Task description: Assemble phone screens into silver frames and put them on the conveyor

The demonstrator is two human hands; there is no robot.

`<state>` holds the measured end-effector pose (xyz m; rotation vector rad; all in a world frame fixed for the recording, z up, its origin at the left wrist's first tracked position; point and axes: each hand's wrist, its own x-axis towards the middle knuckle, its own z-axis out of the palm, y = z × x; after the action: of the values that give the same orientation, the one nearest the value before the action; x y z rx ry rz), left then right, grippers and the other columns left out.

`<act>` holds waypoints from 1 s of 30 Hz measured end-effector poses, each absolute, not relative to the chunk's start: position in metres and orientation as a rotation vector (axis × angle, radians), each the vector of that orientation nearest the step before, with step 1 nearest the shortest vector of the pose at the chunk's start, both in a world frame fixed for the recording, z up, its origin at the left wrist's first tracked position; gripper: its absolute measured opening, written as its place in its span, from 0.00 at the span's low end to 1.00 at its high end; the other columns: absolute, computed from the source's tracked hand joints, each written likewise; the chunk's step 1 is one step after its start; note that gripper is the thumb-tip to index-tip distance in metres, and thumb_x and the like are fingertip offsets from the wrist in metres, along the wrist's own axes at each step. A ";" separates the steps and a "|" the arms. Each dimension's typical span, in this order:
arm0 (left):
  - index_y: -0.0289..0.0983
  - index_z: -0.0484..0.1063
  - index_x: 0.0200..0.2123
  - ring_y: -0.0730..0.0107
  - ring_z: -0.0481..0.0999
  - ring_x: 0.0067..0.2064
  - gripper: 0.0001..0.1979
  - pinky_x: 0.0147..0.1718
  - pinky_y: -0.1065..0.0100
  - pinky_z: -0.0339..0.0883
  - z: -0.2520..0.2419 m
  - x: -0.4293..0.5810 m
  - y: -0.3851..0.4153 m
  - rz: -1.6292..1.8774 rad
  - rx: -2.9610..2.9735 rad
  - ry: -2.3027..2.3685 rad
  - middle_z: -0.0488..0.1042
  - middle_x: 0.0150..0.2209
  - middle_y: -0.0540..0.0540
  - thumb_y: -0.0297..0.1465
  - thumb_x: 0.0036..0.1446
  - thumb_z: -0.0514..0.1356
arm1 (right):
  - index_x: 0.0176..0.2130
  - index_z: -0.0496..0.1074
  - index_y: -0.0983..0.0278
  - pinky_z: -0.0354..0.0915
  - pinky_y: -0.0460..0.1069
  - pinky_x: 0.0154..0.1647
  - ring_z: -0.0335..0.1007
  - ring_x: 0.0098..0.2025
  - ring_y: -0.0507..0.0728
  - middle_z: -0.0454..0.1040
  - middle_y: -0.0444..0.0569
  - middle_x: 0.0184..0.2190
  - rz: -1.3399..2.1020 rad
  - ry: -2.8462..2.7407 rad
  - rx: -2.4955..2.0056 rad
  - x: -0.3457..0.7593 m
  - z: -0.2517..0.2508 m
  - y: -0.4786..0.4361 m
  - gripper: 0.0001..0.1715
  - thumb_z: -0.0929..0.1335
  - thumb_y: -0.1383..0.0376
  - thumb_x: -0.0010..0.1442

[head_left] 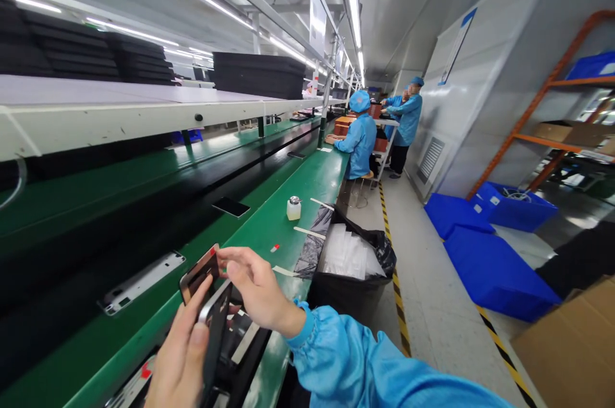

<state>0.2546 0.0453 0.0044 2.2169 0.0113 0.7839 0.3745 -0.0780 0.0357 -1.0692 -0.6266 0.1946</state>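
Low in the view, my left hand (177, 357) is closed round a dark phone-sized panel (217, 337) with a silvery edge, tilted upright. A finger of that hand also lies against a copper-coloured phone part (192, 285) just beyond it. My right hand (259, 289) pinches at the upper right corner of this copper part, near a small red tab (213, 250). Below my hands is a dark tray (252, 363) with flat phone parts, partly hidden by the hands. Left of them, a white phone frame (141, 280) lies on the dark conveyor belt (72, 267).
A black phone (231, 206) lies farther along the belt. On the green ledge (319, 180) stand a small dispenser bottle (293, 208) and pale strips. A black-bagged bin (353, 261) adjoins it. Co-workers in blue (361, 139) are farther off; blue boxes (500, 273) lie right.
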 end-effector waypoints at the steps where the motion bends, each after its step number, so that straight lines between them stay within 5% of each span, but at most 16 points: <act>1: 0.68 0.58 0.82 0.42 0.66 0.80 0.30 0.77 0.37 0.62 0.008 0.253 0.040 0.788 2.182 0.023 0.67 0.81 0.57 0.47 0.80 0.49 | 0.54 0.80 0.58 0.79 0.62 0.62 0.82 0.54 0.65 0.84 0.53 0.48 0.180 -0.607 -1.044 0.375 0.035 -0.075 0.42 0.77 0.28 0.61; 4: 0.70 0.61 0.79 0.44 0.61 0.83 0.29 0.80 0.35 0.52 0.013 0.251 0.028 0.770 2.126 0.027 0.64 0.82 0.58 0.47 0.79 0.54 | 0.46 0.80 0.59 0.77 0.60 0.62 0.81 0.49 0.62 0.83 0.52 0.46 0.153 -0.557 -1.033 0.380 0.032 -0.071 0.41 0.79 0.28 0.57; 8: 0.68 0.59 0.81 0.44 0.67 0.81 0.31 0.77 0.37 0.60 0.001 0.254 0.031 0.761 2.205 -0.071 0.64 0.82 0.52 0.45 0.79 0.54 | 0.43 0.77 0.59 0.78 0.58 0.59 0.80 0.46 0.61 0.82 0.51 0.43 0.094 -0.497 -1.022 0.382 0.030 -0.073 0.40 0.80 0.29 0.55; 16: 0.65 0.50 0.84 0.35 0.72 0.77 0.36 0.72 0.35 0.71 -0.010 0.258 0.041 0.763 2.312 -0.087 0.63 0.82 0.45 0.45 0.78 0.54 | 0.51 0.77 0.58 0.76 0.66 0.68 0.82 0.62 0.68 0.84 0.59 0.59 0.103 -0.495 -0.981 0.364 0.040 -0.080 0.38 0.83 0.36 0.57; 22: 0.64 0.51 0.83 0.39 0.73 0.77 0.34 0.72 0.39 0.74 -0.012 0.258 0.034 0.778 2.341 -0.117 0.61 0.83 0.47 0.43 0.79 0.54 | 0.42 0.73 0.57 0.76 0.62 0.62 0.82 0.52 0.64 0.84 0.54 0.48 0.088 -0.506 -1.012 0.376 0.045 -0.079 0.35 0.81 0.34 0.58; 27: 0.45 0.64 0.79 0.42 0.62 0.83 0.29 0.78 0.41 0.65 0.019 0.243 0.022 0.621 2.315 -0.121 0.62 0.83 0.39 0.45 0.82 0.50 | 0.37 0.73 0.57 0.74 0.59 0.63 0.78 0.53 0.62 0.80 0.51 0.47 -0.004 -0.693 -1.205 0.380 0.054 -0.118 0.28 0.76 0.37 0.68; 30: 0.33 0.58 0.82 0.39 0.70 0.78 0.39 0.72 0.42 0.74 0.038 0.235 0.034 0.688 2.244 -0.010 0.63 0.80 0.27 0.52 0.81 0.49 | 0.39 0.72 0.57 0.74 0.58 0.62 0.77 0.57 0.63 0.78 0.53 0.53 -0.084 -0.780 -1.359 0.417 0.046 -0.149 0.24 0.74 0.42 0.72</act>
<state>0.2354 0.0345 0.0384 2.2442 -0.0099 0.6882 0.4168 -0.1488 0.0457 -1.3586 -0.7805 -0.0838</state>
